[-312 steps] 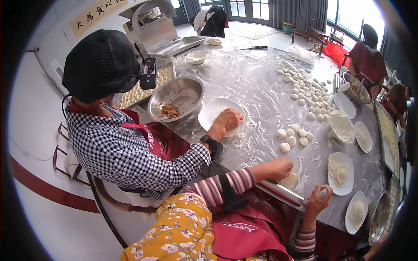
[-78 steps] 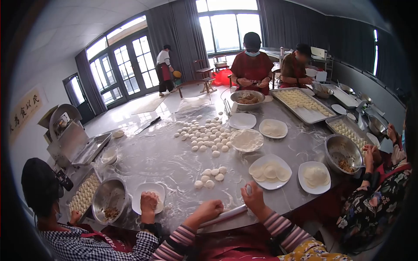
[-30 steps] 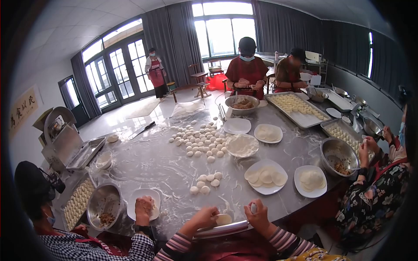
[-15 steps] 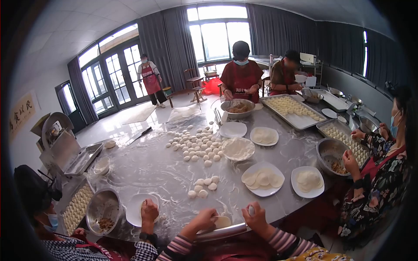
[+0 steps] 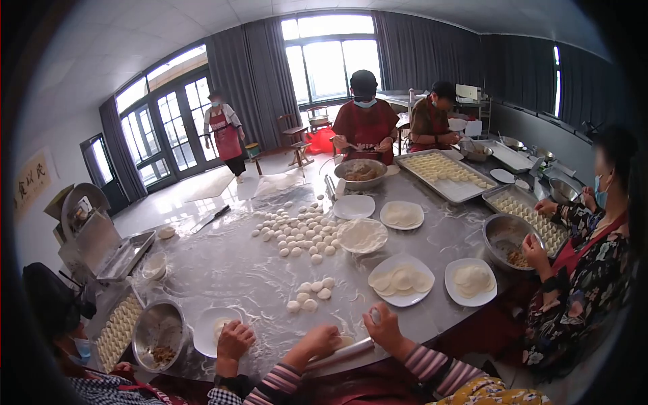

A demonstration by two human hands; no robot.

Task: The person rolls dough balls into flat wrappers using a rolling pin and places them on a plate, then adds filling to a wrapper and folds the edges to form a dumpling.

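Observation:
My left hand is closed with its fingers at the edge of a thin dough wrapper, partly hidden by the hand, near the front of the metal table. To its right, my right hand is in a fist around what looks like a rolling pin; its pale rounded end pokes out above the fist. Just beyond my hands lies a small group of flattened dough pieces. A plate of rolled wrappers sits ahead of my right hand.
Many dough pieces are spread mid-table beside a bowl of flour. A knife lies farther left. Co-workers sit on both sides and across, with filling bowls and trays of dumplings. Another person walks behind the table.
My right hand has shifted left, closer to my left hand, and less of the wrapper shows. The left co-worker's hand has moved at the plate. The person at the back has stepped forward. The view has shifted slightly.

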